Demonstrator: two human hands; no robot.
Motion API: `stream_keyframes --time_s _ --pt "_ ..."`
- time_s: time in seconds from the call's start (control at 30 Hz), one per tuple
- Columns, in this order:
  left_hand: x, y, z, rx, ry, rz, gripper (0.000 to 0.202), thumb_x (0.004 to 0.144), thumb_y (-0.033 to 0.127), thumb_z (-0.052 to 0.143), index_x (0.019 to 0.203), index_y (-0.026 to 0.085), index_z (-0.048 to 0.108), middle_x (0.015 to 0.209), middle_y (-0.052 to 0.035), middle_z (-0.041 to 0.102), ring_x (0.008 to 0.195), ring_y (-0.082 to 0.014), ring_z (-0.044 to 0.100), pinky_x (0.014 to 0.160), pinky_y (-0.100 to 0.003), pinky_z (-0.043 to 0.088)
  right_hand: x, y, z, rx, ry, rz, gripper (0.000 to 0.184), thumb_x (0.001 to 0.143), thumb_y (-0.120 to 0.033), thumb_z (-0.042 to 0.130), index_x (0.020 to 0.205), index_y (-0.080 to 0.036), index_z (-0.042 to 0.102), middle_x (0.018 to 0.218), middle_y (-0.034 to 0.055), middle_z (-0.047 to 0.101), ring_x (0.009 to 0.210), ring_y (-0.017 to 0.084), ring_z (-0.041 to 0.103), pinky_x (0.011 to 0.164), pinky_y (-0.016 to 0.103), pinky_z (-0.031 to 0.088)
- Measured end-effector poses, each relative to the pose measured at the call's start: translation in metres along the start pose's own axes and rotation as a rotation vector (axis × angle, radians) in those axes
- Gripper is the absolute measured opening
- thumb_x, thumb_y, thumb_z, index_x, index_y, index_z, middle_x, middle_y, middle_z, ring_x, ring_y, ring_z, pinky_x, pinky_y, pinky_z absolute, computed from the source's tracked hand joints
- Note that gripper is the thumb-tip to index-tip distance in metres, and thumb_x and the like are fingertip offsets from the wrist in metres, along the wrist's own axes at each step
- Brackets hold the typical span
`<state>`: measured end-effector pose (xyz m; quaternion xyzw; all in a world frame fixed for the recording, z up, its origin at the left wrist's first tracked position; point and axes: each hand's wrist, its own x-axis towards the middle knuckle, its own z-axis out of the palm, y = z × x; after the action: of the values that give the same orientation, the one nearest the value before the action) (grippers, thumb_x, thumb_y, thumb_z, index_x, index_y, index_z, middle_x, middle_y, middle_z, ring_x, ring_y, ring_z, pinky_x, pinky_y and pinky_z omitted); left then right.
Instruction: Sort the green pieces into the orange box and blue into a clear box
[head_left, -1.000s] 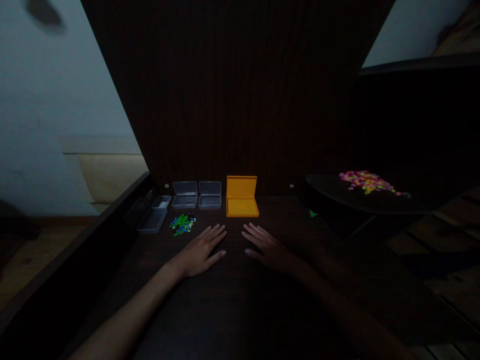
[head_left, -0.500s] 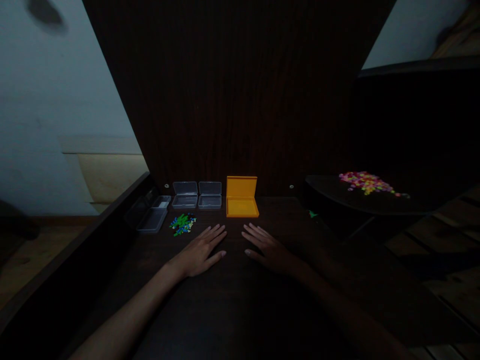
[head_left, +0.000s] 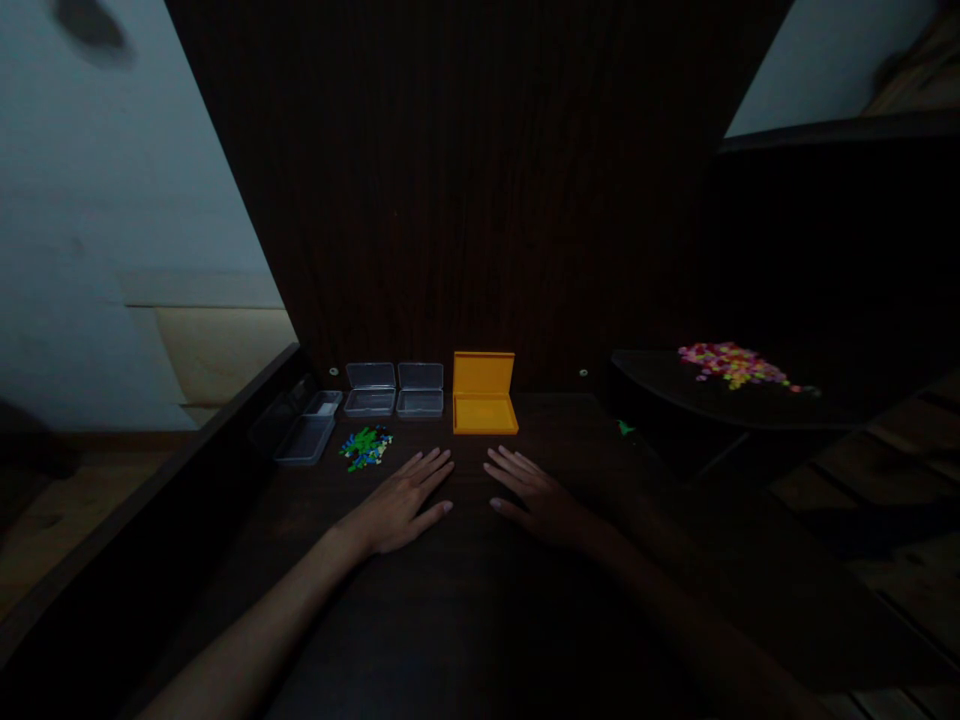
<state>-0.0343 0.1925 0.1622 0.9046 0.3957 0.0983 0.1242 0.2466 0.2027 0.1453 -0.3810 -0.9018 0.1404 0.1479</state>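
Both palms flat on the desk (head_left: 465, 600), spread open, gripping nothing: your left hand (head_left: 397, 505) and right hand (head_left: 536, 500) sit just before the open orange box (head_left: 484, 414), lid (head_left: 483, 368) upright.

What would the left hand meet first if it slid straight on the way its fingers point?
Most likely the open orange box, just beyond the left hand; the pile of coloured bits lies left of that line. Dim light makes depth uncertain.
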Motion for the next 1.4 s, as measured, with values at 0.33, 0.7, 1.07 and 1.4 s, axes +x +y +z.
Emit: stream_keyframes --time_s 0.33,0.7,1.07,1.4 --pt "-0.0005 -0.0048 0.0040 -0.017 0.039 0.025 0.059 0.096 0.051 0.034 0.148 0.025 0.027 0.156 -0.0064 0.026 0.145 -0.0232 0.020 0.119 -0.046 0.019 -0.0005 0.0027 0.0024 0.003 0.008 -0.011 0.058 0.096 -0.050 0.040 0.147 -0.025 0.033 0.155 0.0064 0.026 0.144 0.024 0.019 0.117 0.050 0.021" --pt "-0.0006 -0.0015 0.0010 -0.010 0.032 0.013 0.059 0.096 0.052 0.033 0.148 0.024 0.028 0.156 -0.0071 0.025 0.145 -0.0234 0.021 0.119 -0.046 0.020 0.0002 0.0024 0.0020 -0.009 -0.008 0.005 0.059 0.095 -0.053 0.038 0.147 -0.023 0.034 0.155 0.0069 0.027 0.144 0.023 0.018 0.118 0.048 0.020" --pt "-0.0003 -0.0051 0.0041 -0.007 0.023 0.022 0.059 0.096 0.051 0.033 0.148 0.025 0.026 0.156 -0.0062 0.024 0.145 -0.0233 0.019 0.119 -0.046 0.019 0.0002 0.0031 0.0025 -0.005 -0.004 -0.005 0.059 0.095 -0.052 0.039 0.147 -0.025 0.033 0.155 0.0062 0.026 0.144 0.024 0.018 0.118 0.049 0.021" --pt "-0.0002 -0.0031 0.0024 0.001 0.016 0.011 0.059 0.096 0.052 0.032 0.148 0.024 0.027 0.156 -0.0071 0.025 0.145 -0.0231 0.019 0.119 -0.046 0.019 0.0004 0.0006 -0.0011 -0.003 -0.027 0.005 0.059 0.096 -0.053 0.037 0.147 -0.023 0.033 0.155 0.0070 0.025 0.144 0.024 0.018 0.118 0.049 0.020"
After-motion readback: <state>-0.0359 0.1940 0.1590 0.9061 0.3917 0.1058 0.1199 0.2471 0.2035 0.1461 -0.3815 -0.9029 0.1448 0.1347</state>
